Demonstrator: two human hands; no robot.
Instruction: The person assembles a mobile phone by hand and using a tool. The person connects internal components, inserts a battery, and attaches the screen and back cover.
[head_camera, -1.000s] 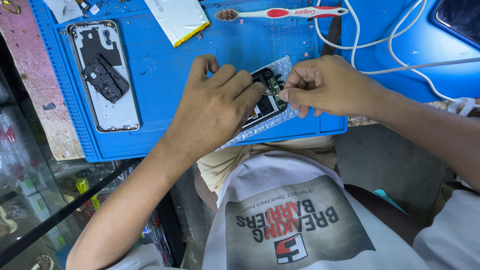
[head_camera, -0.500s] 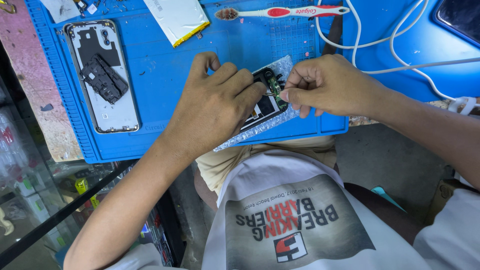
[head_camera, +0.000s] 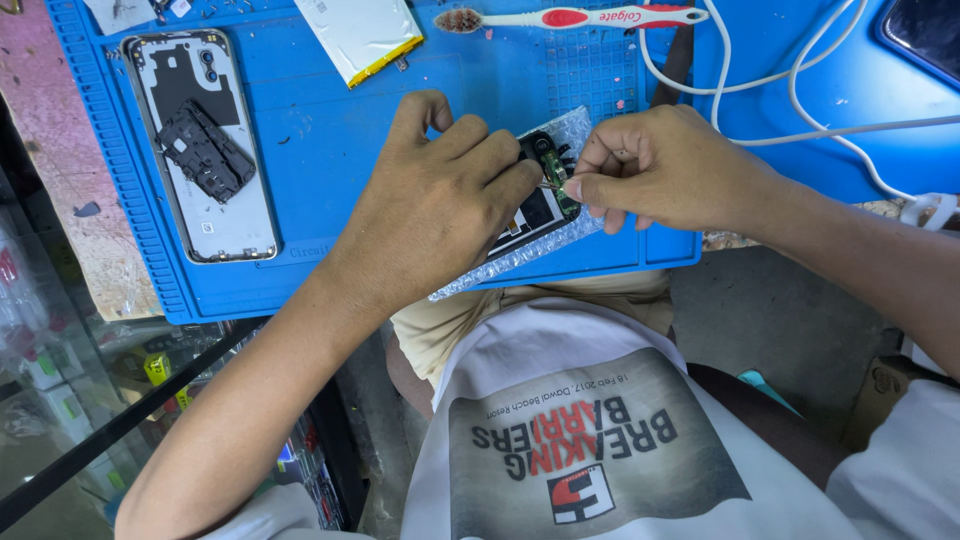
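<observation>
Blue mat (head_camera: 330, 150) covers the counter; left hand (head_camera: 440, 200) presses flat on the opened phone (head_camera: 545, 195), right hand (head_camera: 660, 165) at three o'clock pinches tweezers (head_camera: 552, 186) shut.

— The mat (head_camera: 300, 150) under the left hand (head_camera: 430, 210)?
— Matt blue rubbery sheet, ribbed edges.
— Beneath the right hand (head_camera: 660, 170)?
— Crinkly clear bubble wrap (head_camera: 520, 255), glossy circuit board (head_camera: 556, 185).
— Beyond the hands?
— Smooth plastic toothbrush (head_camera: 570, 18), shiny foil battery (head_camera: 362, 35).
</observation>
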